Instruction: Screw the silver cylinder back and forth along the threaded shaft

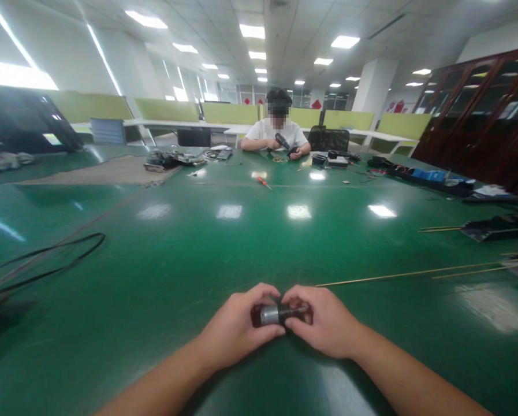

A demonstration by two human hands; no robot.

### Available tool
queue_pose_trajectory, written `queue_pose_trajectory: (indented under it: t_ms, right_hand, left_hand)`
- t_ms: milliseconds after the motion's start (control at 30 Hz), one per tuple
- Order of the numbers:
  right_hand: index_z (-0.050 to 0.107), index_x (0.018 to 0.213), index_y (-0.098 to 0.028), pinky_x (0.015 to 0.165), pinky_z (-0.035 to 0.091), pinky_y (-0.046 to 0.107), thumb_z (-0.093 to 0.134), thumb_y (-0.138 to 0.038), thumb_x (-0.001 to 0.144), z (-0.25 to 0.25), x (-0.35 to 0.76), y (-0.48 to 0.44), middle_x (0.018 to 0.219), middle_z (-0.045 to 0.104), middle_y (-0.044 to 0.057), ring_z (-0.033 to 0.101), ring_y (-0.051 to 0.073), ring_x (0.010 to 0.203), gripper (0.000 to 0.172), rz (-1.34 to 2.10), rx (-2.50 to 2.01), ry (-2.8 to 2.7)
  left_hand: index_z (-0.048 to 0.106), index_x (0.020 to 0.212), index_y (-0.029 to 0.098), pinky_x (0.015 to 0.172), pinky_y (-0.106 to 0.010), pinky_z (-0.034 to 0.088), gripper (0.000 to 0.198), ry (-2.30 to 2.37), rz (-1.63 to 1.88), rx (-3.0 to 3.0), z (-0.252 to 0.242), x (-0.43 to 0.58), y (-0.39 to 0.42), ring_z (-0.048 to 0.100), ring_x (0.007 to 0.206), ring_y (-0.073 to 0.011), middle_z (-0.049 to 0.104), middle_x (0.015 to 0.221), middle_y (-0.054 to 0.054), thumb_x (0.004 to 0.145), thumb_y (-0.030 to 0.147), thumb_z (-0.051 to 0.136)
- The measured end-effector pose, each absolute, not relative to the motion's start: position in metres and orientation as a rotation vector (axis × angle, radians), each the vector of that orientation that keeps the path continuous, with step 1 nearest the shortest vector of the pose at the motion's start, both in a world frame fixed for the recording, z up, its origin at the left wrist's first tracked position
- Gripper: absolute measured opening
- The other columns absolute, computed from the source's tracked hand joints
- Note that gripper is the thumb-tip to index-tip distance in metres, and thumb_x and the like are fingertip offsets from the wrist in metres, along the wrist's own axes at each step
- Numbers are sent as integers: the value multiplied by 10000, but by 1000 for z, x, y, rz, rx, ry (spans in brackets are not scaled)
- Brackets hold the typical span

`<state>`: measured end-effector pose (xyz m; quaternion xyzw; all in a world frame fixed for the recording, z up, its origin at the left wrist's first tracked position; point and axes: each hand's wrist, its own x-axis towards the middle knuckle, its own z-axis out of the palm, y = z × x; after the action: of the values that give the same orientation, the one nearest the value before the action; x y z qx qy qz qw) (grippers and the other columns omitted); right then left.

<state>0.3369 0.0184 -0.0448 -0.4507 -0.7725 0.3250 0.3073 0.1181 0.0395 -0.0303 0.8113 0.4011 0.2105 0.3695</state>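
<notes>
Close in front of me, a small cylindrical part [271, 315] with a silver metal band and dark, reddish-brown ends lies sideways between my hands; its exact kind is unclear. My left hand [241, 320] curls round its left end, fingers over the top and thumb along the near side. Around the thinner, darker right end, the fingers of my right hand [323, 318] are closed in the same way. Both thumb tips come near each other below the part. My palms and curled fingers hide portions of both ends. The green table [207, 254] lies beneath my hands.
Long thin brass-coloured rods [384, 278] lie to the right, near dark trays [501, 226]. A black cable loop [81, 254] is at left. Farther off lies an orange-handled screwdriver [264, 182]. Across the table sits a person [252, 137] holding a dark power tool [282, 141].
</notes>
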Motion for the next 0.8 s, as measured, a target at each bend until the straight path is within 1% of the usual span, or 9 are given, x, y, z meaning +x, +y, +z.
queue_pose_trajectory:
  t_ms: [167, 267, 433, 633, 800]
  right_hand:
    - [707, 988, -227, 595, 387, 220, 688, -178, 791, -44, 337, 18, 768, 669, -26, 543, 122, 616, 204, 838, -1165, -2096]
    - [725, 965, -217, 612, 399, 221, 686, -181, 806, -43, 337, 19, 796, 685, -14, 563, 125, 644, 167, 842, -1145, -2092]
    - [736, 947, -211, 622, 401, 221, 695, -174, 808, -42, 337, 19, 805, 695, -13, 575, 125, 666, 150, 838, -1121, -2083]
    - [739, 935, -209, 661, 408, 232, 698, -180, 822, -40, 338, 19, 827, 713, -9, 600, 135, 710, 123, 822, -1123, -2103]
    - [738, 904, -203, 662, 403, 229, 706, -177, 820, -39, 339, 19, 802, 704, -16, 597, 130, 706, 93, 803, -1104, -2103]
  left_hand:
    - [564, 1135, 242, 725, -258, 462, 397, 1018, 540, 2081, -30, 118, 39, 694, 801, -181, 756, 895, 27, 785, 220, 753]
    - [587, 1117, 242, 734, -257, 470, 363, 1015, 542, 2088, -29, 118, 39, 691, 810, -179, 754, 911, 24, 793, 226, 751]
    - [610, 1082, 239, 736, -252, 478, 309, 1007, 539, 2085, -30, 118, 38, 684, 826, -178, 751, 942, 19, 804, 224, 745]
    - [615, 1073, 243, 753, -254, 476, 306, 1017, 556, 2084, -31, 119, 38, 685, 849, -177, 750, 955, 26, 804, 241, 762]
    - [612, 1070, 237, 731, -251, 473, 315, 1020, 573, 2064, -31, 119, 38, 682, 828, -175, 751, 949, 24, 799, 242, 771]
